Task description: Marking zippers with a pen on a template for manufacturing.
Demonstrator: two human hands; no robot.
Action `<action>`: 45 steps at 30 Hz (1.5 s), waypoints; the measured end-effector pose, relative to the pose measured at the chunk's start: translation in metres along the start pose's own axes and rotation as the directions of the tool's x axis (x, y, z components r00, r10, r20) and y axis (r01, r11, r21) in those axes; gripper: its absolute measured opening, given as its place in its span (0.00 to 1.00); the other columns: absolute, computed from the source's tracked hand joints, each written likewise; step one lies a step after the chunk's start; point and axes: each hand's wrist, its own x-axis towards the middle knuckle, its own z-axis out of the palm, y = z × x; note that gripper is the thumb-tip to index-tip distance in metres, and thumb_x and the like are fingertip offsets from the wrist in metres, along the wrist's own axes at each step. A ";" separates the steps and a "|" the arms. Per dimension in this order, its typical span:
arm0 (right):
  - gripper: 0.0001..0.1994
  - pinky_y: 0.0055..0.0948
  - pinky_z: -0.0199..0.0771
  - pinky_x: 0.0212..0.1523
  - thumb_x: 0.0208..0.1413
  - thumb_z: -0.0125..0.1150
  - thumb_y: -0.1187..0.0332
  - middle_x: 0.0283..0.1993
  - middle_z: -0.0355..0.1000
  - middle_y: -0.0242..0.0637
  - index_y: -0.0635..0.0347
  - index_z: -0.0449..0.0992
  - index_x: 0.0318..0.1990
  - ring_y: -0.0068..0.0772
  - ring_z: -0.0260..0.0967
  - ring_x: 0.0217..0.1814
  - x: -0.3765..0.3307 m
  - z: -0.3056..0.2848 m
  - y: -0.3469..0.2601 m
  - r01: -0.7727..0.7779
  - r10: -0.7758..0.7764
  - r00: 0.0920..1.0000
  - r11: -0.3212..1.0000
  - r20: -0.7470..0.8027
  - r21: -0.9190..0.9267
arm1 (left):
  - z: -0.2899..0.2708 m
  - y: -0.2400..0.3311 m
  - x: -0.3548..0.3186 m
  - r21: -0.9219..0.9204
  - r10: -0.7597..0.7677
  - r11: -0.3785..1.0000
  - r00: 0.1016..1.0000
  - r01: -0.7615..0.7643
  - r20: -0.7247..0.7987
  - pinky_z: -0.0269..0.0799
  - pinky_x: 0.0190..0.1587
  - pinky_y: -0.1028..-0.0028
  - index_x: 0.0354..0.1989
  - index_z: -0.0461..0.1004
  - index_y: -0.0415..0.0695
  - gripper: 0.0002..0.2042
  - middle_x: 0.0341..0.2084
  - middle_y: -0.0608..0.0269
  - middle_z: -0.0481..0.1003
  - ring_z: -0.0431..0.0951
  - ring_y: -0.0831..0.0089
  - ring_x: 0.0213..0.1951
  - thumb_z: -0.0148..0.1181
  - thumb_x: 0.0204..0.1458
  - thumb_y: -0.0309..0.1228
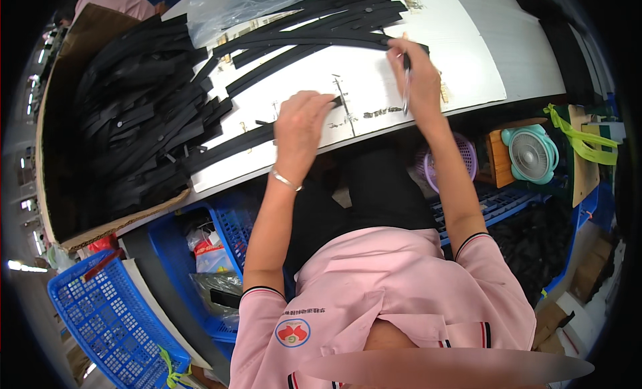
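Observation:
My left hand is closed on a flat black strap, whose end sticks out just past the fingertips. The rest of that strap runs left over the white board toward a cardboard box. In my right hand is a slim pen, dark at the top and pale toward its lower end. The right fingertips are by the end of another black strap; I cannot tell whether they grip it. Dark marks and lines show on the board between my hands.
A cardboard box heaped with black straps stands at the left. Clear plastic film lies at the far side. Below the table are blue baskets, a purple basket and a teal fan. Another person's pink sleeve shows far left.

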 end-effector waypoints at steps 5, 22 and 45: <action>0.15 0.43 0.72 0.57 0.54 0.72 0.71 0.48 0.80 0.40 0.58 0.79 0.49 0.45 0.77 0.53 -0.056 -0.014 -0.043 0.182 -0.178 0.972 0.983 0.156 -0.015 | 0.042 0.027 0.016 -0.147 -0.016 0.989 0.999 0.020 0.030 0.75 0.48 0.66 0.53 0.80 0.47 0.18 0.43 0.59 0.79 0.79 0.59 0.46 0.69 0.53 0.26; 0.18 0.47 0.55 0.75 0.59 0.69 0.68 0.62 0.78 0.30 0.56 0.78 0.57 0.36 0.69 0.69 -0.066 -0.088 0.047 0.268 -0.206 0.955 0.910 0.215 -0.315 | -0.002 0.011 -0.060 0.315 -0.071 0.948 0.994 0.042 0.083 0.34 0.76 0.43 0.70 0.68 0.44 0.29 0.70 0.57 0.68 0.62 0.57 0.73 0.64 0.62 0.38; 0.11 0.20 0.75 0.39 0.68 0.62 0.66 0.38 0.82 0.32 0.62 0.83 0.49 0.18 0.76 0.38 -0.031 0.023 -0.113 -0.443 0.206 0.844 0.789 0.495 0.427 | -0.028 -0.015 -0.094 0.351 -0.180 0.911 0.975 0.215 -0.131 0.37 0.73 0.41 0.68 0.70 0.46 0.33 0.69 0.59 0.69 0.58 0.50 0.74 0.70 0.56 0.45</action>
